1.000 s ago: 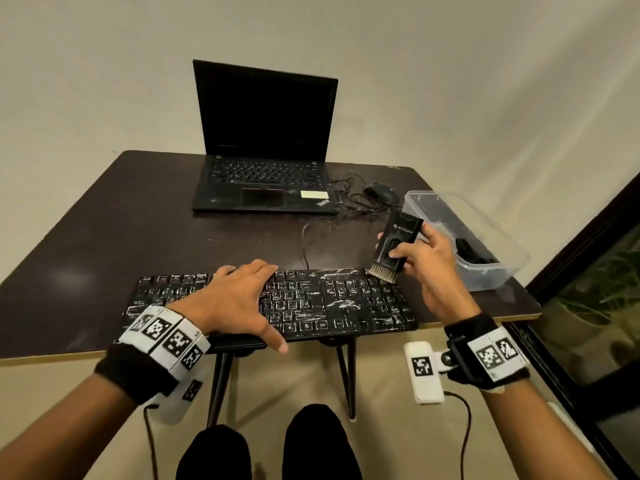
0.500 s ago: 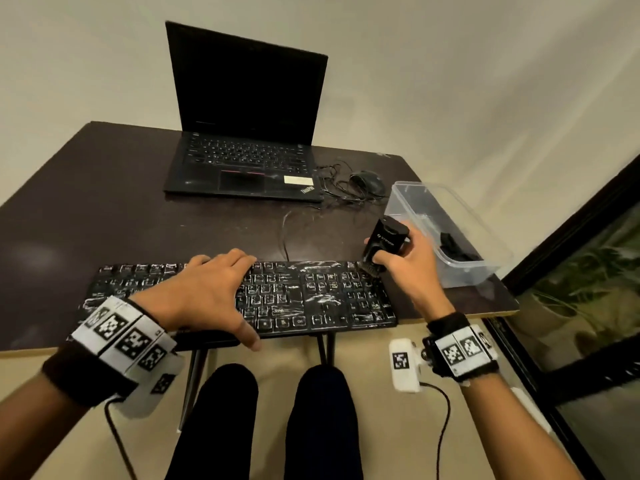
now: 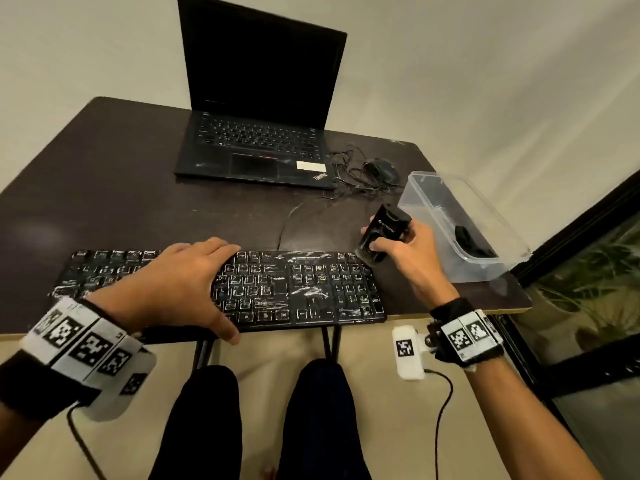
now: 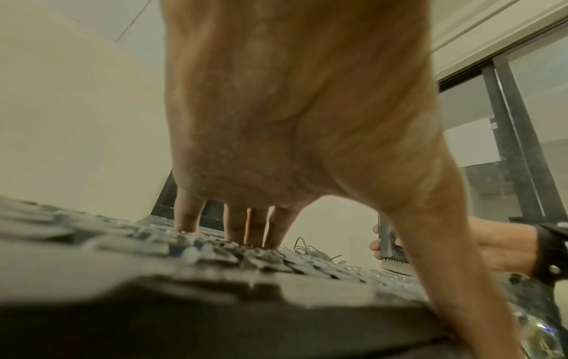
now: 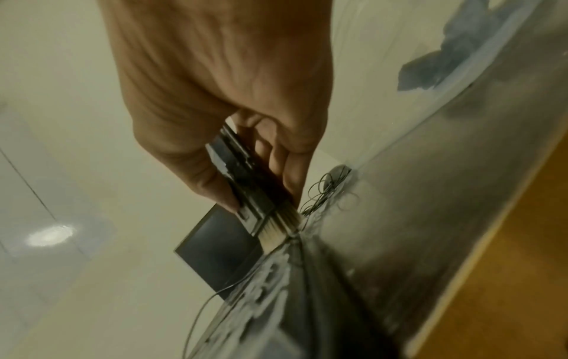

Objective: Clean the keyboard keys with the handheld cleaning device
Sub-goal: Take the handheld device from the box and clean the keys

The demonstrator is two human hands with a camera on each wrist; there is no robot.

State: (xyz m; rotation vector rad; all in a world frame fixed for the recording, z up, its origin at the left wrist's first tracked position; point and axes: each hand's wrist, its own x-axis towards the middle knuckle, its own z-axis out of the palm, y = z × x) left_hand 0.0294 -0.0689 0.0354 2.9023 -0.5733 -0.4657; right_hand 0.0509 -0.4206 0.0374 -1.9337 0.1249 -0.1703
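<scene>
Brushing is just getting started here, by the look of it. The right hand [image 3: 407, 258] is gripping the handheld cleaning brush [image 3: 382, 233], thumb on the front and fingers wrapped round the back, and the pale bristles [image 5: 281, 224] are touching down on the far right corner of the keyboard [image 3: 304, 292], right under that hand. The left hand [image 3: 176, 289] is lying flat across the middle of the keys, fingers straight and spread, thumb hooked over the near edge, so it's bracing the board rather than holding anything.

White dust is sitting all over the keycaps on both sides of the left hand, so I'm guessing almost none of the cleaning is done yet. Next move is probably dragging the bristles leftward along the top row toward the bracing hand, keeping the brush tilted so the tips get between the keys, and the left hand is going to have to shift eventually to uncover what's under it.

Everything's sitting on a dark brown table [image 3: 121, 188]. Beyond the hands there's an open ThinkPad laptop [image 3: 256, 147] with its screen off, and a mouse [image 3: 381, 169] with tangled cable. Just past the right hand is a clear plastic bin [image 3: 429, 199] with something dark inside. Plain cream walls behind, glass door with a dark frame off to the right.
</scene>
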